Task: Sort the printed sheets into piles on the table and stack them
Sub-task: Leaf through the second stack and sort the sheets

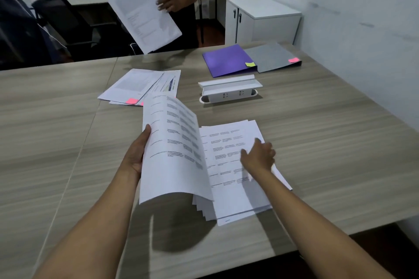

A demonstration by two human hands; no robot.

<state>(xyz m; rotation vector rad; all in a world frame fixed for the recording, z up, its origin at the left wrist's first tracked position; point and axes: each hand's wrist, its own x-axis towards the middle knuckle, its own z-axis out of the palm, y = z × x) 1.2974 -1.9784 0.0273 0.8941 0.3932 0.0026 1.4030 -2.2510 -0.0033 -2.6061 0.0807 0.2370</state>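
Left hand (136, 154) lifts printed sheet (172, 149); text illegible.

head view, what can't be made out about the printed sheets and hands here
- Text on the curled white sheet held by the left hand: too small and blurred.
- Near white paper stack: partly hidden by the lifted sheet and the right hand; sheet count unreadable.
- Right hand's fingertips: seen from behind, so grip unclear.
- Far fanned pile with pink sticky notes: overlapping, near edge covered by the sheet.
- Other person's white sheets: motion-blurred.
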